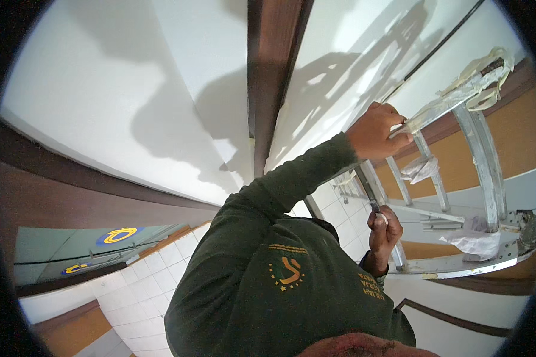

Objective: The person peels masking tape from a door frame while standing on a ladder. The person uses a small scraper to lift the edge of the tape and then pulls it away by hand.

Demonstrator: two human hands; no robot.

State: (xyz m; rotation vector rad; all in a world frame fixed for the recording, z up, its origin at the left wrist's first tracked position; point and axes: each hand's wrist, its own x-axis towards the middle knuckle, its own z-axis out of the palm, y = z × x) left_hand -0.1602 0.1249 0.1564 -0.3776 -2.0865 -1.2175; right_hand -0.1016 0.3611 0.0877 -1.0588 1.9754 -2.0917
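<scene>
My left hand (377,130) reaches across in front of my chest. Its thumb and index finger meet the taped, plastic-covered edge (424,118) of an aluminium ladder (478,165); whether they grip it is not plain. Lower down, close to my chest, my right hand (385,234) is closed around a slim, dark-tipped hand tool (375,208). Something small and white shows by its thumb. Most of that tool is hidden in the fist, so its exact kind cannot be told.
White wall panels (116,111) meet a dark brown wooden post (272,67) ahead. Crumpled plastic (473,238) hangs on the ladder, with more wrapping (420,169) on a rung. Far below lies a white tiled floor (147,285). Glass panels (80,250) bear round blue-and-yellow signs.
</scene>
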